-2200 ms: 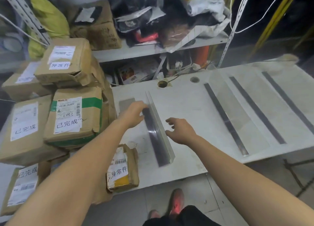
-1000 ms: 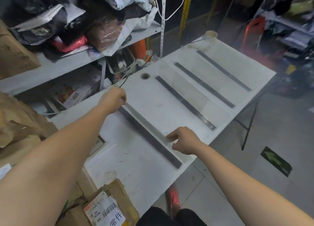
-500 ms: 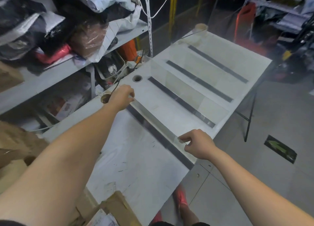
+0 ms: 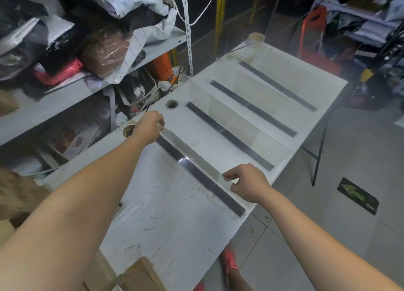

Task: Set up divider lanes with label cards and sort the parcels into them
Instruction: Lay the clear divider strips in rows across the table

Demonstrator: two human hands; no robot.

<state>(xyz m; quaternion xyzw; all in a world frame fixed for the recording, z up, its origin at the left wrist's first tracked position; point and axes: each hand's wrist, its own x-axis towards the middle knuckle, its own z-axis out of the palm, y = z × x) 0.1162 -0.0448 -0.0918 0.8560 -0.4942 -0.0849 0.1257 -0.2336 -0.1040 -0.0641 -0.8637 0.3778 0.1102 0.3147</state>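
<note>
Clear divider [image 4: 196, 157] rests on the tabletop [image 4: 166, 214]; curled fingers of the left hand [image 4: 148, 128] pinch its far end, the right hand [image 4: 248, 183] its near end.

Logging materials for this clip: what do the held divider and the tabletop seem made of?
Divider: likely clear acrylic, glossy; see-through, with a glint. Base strip: dark, shiny, maybe metal. Tabletop: white, matte, scuffed board.
</note>
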